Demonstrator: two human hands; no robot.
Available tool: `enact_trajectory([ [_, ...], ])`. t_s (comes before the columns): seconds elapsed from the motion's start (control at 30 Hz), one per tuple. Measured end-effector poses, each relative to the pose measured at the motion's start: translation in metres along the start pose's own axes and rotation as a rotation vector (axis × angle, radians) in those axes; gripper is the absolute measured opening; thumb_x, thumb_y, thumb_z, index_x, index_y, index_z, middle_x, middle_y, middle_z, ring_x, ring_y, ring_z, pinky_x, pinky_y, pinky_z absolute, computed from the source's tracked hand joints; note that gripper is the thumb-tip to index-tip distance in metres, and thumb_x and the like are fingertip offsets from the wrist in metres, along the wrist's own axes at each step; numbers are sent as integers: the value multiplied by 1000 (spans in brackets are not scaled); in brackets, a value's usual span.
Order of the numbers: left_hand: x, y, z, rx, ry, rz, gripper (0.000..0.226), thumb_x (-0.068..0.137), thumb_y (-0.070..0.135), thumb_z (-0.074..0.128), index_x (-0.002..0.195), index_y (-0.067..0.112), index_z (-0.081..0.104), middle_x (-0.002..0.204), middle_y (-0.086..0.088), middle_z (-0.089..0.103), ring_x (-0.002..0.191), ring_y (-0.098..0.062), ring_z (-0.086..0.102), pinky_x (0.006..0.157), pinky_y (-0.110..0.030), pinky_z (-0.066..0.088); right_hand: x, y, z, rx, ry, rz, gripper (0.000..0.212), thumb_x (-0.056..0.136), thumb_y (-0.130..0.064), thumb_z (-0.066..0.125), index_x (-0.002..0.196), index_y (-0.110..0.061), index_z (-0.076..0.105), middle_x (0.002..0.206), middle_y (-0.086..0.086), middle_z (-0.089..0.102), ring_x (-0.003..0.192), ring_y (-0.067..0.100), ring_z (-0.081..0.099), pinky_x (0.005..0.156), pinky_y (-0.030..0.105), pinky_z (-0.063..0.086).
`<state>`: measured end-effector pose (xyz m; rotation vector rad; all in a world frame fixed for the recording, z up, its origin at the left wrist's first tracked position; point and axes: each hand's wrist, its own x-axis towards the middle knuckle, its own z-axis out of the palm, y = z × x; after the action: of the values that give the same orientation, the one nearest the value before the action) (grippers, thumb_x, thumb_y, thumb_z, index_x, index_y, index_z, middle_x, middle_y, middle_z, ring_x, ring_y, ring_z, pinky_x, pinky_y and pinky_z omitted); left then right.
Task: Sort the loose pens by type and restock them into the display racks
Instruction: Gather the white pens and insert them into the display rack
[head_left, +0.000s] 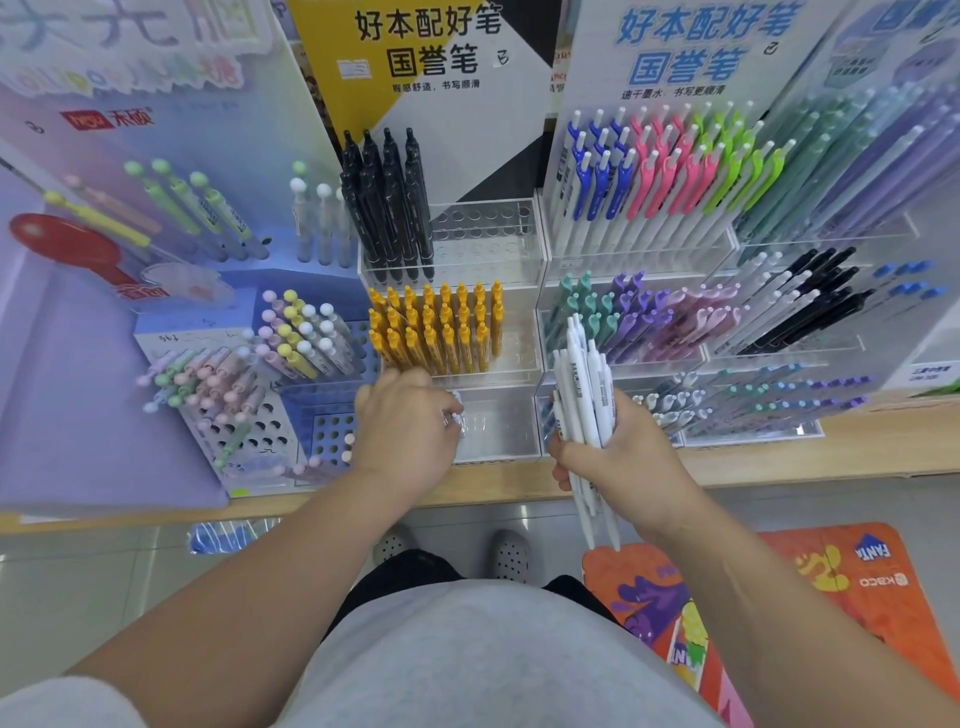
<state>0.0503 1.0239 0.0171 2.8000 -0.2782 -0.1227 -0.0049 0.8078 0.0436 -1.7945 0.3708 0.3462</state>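
**Hazard: pen bundle slip during restocking**

The right grip (613, 447) clasps a bundle of white pens (584, 384) in front of the racks. The left grip (405, 426) reaches into the clear tray (498, 428); whether it holds anything cannot be told. A loosened clasp would probably spill pens onto the floor.
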Motion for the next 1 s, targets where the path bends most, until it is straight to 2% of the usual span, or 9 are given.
enact_trajectory([
  [0.23,0,-3,8,-2,4,28,18,83,25,75,101,25,79,89,2,61,97,-28,51,75,-34,20,-3,1,0,23,-5,6,27,67,-9,70,89,-22,62,84,23,64,79,49,63,67,62,55],
  [0.37,-8,-1,1,-57,89,42,27,82,35,77,107,25,75,90,5,58,95,-24,51,78,-34,28,-5,-3,3,66,-50,6,26,72,-2,69,92,-17,62,80,20,65,68,38,64,69,60,57],
  [0.43,-14,12,-15,-255,96,39,23,87,38,71,107,27,73,91,10,60,93,-16,52,79,-33,37,-7,-8,5,114,-97,-7,25,76,3,69,96,-10,61,77,19,64,66,30,64,69,54,59],
  [0.47,-17,21,-24,-422,26,8,16,89,37,69,103,29,73,89,12,62,89,-12,53,78,-30,42,-8,-12,7,143,-124,-19,24,79,5,69,98,-6,60,75,17,63,65,28,64,69,50,59],
  [0.53,-20,39,-39,-841,-185,-153,6,92,30,68,93,32,74,83,14,67,79,-7,59,70,-24,48,-10,-21,13,195,-174,-45,19,82,8,67,96,-2,61,72,13,63,63,27,63,67,46,57],
  [0.6,-23,49,-43,-1093,-270,-313,6,90,21,72,93,26,74,79,9,68,68,-6,59,60,-18,46,-12,-30,20,231,-207,-66,22,83,11,64,95,-7,64,71,8,65,62,25,62,63,40,56],
  [0.8,-25,45,-44,-1246,-241,-388,9,84,7,75,81,14,70,66,3,62,59,-8,55,53,-21,42,-15,-40,24,281,-295,-43,29,84,13,63,104,-8,63,83,9,71,67,26,66,67,37,58],
  [0.9,-26,41,-46,-1370,-197,-436,5,87,5,71,88,10,72,76,-3,69,68,-14,60,63,-29,46,-17,-39,22,312,-287,4,29,86,10,63,109,-8,62,86,14,72,73,28,69,71,40,61],
  [1.0,-24,36,-49,-1468,-122,-504,9,86,5,70,93,9,73,83,-5,70,76,-20,61,66,-30,49,-16,-36,18,267,-265,34,32,87,5,66,115,-8,58,91,17,74,76,29,73,74,44,61],
])
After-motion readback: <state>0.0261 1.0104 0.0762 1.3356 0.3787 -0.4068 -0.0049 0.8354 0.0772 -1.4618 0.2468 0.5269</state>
